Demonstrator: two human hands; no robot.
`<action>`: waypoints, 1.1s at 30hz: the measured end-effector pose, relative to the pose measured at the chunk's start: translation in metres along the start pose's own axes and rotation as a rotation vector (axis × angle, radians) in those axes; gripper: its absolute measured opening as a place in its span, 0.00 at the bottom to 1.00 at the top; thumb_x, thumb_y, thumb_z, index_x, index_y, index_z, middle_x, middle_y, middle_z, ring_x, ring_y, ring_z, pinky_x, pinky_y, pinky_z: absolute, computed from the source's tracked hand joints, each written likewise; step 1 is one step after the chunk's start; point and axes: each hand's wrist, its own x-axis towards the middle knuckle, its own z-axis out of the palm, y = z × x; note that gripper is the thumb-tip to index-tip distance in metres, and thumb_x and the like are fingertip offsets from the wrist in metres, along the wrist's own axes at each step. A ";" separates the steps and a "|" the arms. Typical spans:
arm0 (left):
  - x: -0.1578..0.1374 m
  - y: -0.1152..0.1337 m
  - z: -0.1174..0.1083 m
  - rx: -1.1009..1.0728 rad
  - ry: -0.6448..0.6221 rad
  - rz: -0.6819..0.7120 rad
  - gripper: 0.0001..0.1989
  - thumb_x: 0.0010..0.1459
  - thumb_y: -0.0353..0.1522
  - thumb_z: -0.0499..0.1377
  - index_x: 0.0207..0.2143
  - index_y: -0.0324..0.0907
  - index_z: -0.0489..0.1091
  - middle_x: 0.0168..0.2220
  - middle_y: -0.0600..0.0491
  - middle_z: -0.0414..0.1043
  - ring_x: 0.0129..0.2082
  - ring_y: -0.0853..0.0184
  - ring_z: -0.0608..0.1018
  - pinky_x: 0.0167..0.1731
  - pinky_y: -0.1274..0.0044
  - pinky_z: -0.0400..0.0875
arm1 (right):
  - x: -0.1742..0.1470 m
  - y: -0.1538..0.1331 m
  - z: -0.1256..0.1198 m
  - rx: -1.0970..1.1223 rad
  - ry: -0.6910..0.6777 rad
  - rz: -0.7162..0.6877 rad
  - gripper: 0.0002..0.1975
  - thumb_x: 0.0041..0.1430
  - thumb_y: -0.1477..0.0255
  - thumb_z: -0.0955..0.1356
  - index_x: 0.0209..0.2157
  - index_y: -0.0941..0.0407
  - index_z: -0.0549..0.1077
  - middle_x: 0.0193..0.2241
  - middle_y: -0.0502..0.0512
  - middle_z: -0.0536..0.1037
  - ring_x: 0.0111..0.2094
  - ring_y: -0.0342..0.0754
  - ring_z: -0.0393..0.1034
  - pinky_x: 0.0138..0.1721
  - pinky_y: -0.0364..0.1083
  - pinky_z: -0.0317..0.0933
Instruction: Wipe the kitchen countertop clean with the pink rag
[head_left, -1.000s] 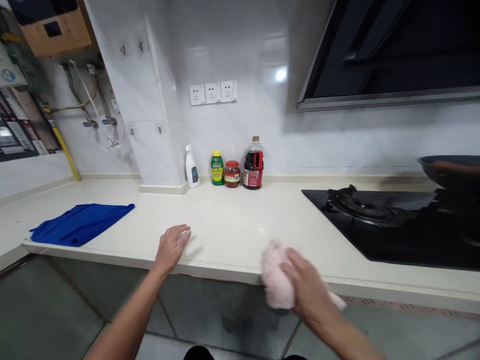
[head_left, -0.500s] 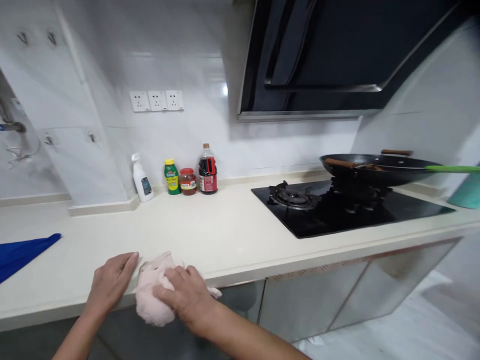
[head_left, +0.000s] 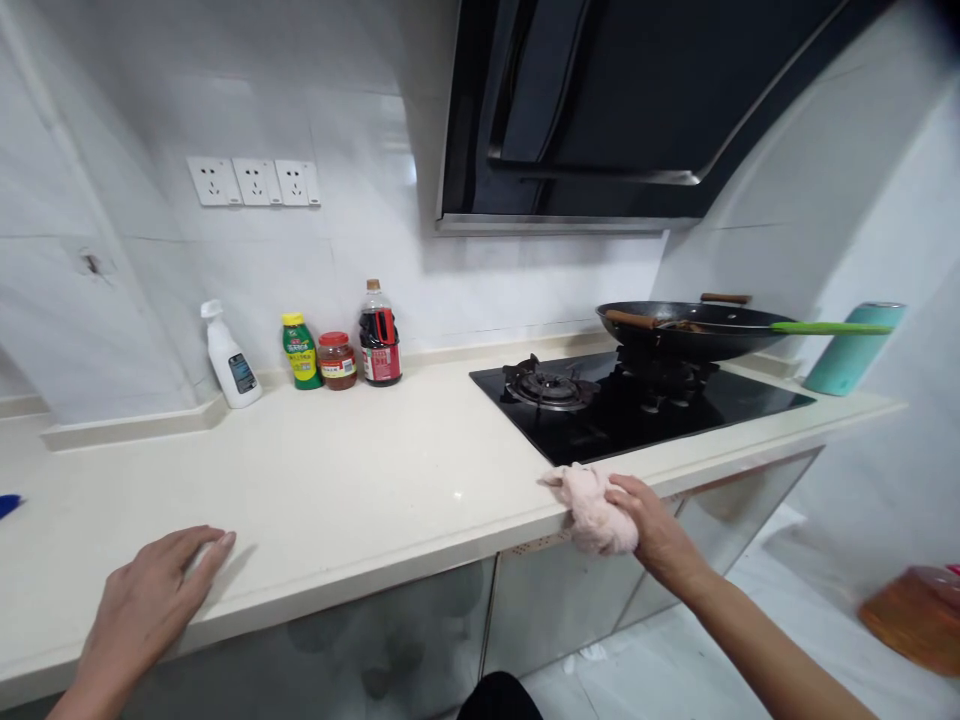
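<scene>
My right hand (head_left: 651, 525) grips a pale pink cloth (head_left: 596, 512) at the counter's front edge, just in front of the black gas hob (head_left: 585, 430). The cloth is bunched, part on the countertop and part hanging over the edge. On the left, my left hand (head_left: 154, 590) rests on the cream countertop (head_left: 360, 470) near its front edge. Its fingers are stretched out and hold nothing.
Against the back wall stand a white spray bottle (head_left: 229, 360), a green yellow-capped bottle (head_left: 301, 352), a red-lidded jar (head_left: 337, 362) and a dark sauce bottle (head_left: 380, 340). A wok (head_left: 697, 330) sits on the rear burner, under the range hood (head_left: 600, 110). A teal container (head_left: 851, 350) is at right.
My right hand has slid the cloth rightward along the counter edge towards the hob. My left hand stays on the counter, now farther from the cloth. The view has turned right.
</scene>
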 end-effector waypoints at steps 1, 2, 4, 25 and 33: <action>0.000 -0.001 0.002 0.010 -0.006 0.012 0.24 0.56 0.57 0.51 0.40 0.53 0.77 0.48 0.60 0.81 0.53 0.54 0.77 0.55 0.57 0.70 | 0.002 0.006 -0.005 -0.025 -0.007 -0.027 0.12 0.66 0.65 0.63 0.46 0.53 0.72 0.53 0.63 0.72 0.58 0.57 0.65 0.61 0.61 0.60; 0.000 0.000 0.005 0.016 -0.008 0.030 0.25 0.56 0.57 0.51 0.40 0.53 0.77 0.49 0.58 0.80 0.54 0.53 0.76 0.55 0.56 0.70 | 0.004 0.008 -0.005 -0.044 -0.009 -0.050 0.12 0.64 0.65 0.65 0.46 0.53 0.73 0.53 0.64 0.72 0.58 0.58 0.65 0.61 0.61 0.60; -0.002 0.011 0.011 -0.004 0.011 0.099 0.26 0.57 0.57 0.51 0.40 0.52 0.78 0.51 0.54 0.80 0.55 0.51 0.76 0.56 0.56 0.69 | 0.007 -0.005 0.007 -0.071 0.012 -0.095 0.16 0.58 0.64 0.68 0.47 0.54 0.72 0.52 0.66 0.72 0.56 0.60 0.67 0.59 0.62 0.63; -0.018 0.195 0.082 -0.012 0.042 0.652 0.22 0.69 0.48 0.50 0.55 0.49 0.73 0.58 0.46 0.73 0.58 0.55 0.74 0.52 0.62 0.69 | 0.031 -0.016 0.012 -0.064 -0.008 -0.011 0.13 0.68 0.70 0.61 0.45 0.50 0.76 0.48 0.59 0.78 0.51 0.58 0.71 0.55 0.59 0.66; -0.020 0.206 0.073 0.006 0.046 0.652 0.22 0.69 0.47 0.50 0.52 0.47 0.74 0.56 0.45 0.75 0.57 0.53 0.74 0.51 0.61 0.69 | 0.027 0.074 -0.092 -0.409 -0.078 0.313 0.22 0.51 0.72 0.69 0.49 0.54 0.75 0.55 0.62 0.75 0.58 0.58 0.68 0.59 0.53 0.62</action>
